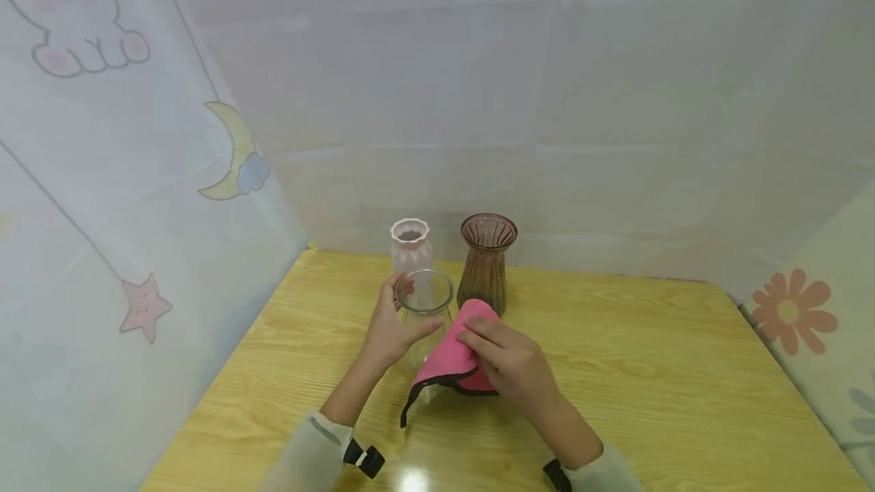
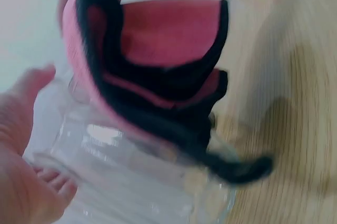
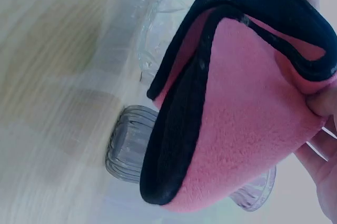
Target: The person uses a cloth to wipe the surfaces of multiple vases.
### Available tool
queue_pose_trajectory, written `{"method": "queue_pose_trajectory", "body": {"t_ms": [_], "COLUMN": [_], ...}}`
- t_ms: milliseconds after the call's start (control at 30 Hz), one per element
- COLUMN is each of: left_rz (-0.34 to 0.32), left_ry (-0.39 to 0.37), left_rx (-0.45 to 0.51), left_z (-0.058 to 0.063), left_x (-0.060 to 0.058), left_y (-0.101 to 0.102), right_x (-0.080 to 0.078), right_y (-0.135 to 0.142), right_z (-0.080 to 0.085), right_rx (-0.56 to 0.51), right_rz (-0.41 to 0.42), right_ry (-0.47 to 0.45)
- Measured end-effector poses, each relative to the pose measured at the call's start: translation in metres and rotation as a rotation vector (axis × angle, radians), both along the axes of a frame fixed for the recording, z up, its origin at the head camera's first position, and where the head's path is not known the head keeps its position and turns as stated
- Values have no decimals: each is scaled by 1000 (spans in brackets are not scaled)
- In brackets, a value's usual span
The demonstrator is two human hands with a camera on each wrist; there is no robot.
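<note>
My left hand (image 1: 388,334) grips a clear glass vase (image 2: 131,182) below its round rim, thumb on the near side and fingers round the far side. The vase stands upright, mouth up, in the head view. From the right, my right hand (image 1: 517,368) pinches a pink cloth (image 1: 447,359) with black edging. Folded over and draping down, the cloth overlaps the right side of the clear vase. One black-edged corner hangs lowest, toward me. In the right wrist view the cloth (image 3: 247,124) hides much of what lies behind it.
Behind the clear vase stands a pale pink vase (image 1: 411,255) with a scalloped rim. A ribbed purple-brown glass vase (image 1: 482,273) is to its right, close beyond the cloth. The wooden table (image 1: 636,370) ends at a pale fabric backdrop (image 1: 547,97).
</note>
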State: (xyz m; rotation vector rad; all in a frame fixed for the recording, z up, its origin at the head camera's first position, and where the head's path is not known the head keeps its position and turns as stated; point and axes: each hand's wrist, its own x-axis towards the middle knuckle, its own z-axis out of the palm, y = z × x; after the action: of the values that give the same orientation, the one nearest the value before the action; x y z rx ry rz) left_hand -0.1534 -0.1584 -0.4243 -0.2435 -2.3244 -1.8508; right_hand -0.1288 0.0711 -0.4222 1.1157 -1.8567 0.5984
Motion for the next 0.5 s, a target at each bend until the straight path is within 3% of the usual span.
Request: {"method": "queue_pose_trajectory", "body": {"t_ms": [167,500], "left_rz": [80,27], "left_ry": [3,51], "left_rx": [-27,-24], "left_z": [2,-2], "left_x": [2,-4], "left_y": [9,9], "right_x": [-7,-24], "right_y": [-1,-12], "right_z": [-1,-16], "right_rx": [0,33], "right_rz": [-16,-11], "right_ry": [14,-10]}}
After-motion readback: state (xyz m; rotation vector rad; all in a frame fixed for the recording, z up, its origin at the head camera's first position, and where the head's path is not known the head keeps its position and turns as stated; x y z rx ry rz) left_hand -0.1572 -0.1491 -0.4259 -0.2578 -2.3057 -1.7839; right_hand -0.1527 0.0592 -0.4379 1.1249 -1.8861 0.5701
